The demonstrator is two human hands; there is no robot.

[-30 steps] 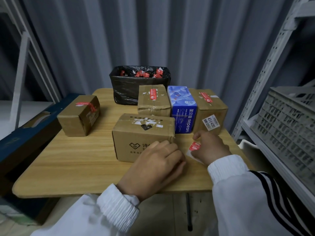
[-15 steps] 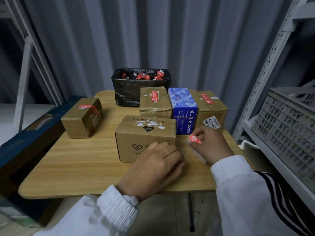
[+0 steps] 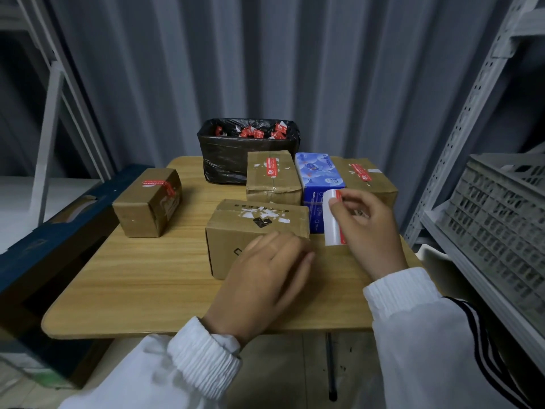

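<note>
Head camera showed my right hand (image 3: 368, 228), fingers pinching a white-and-red label (image 3: 331, 219) above the tabletop (image 3: 147, 276), just right of the near box (image 3: 253, 228); my left hand (image 3: 265, 278) lay against that box, fingers relaxed.

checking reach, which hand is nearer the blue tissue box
Right. The right hand, pinching a white-and-red label, hovers before the blue tissue box; the left hand rests on the front brown cardboard box.

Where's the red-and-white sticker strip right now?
Head view, right of centre: the sticker strip is pinched in the right hand, held up in front of the blue tissue box, just right of the nearest cardboard box.
</note>
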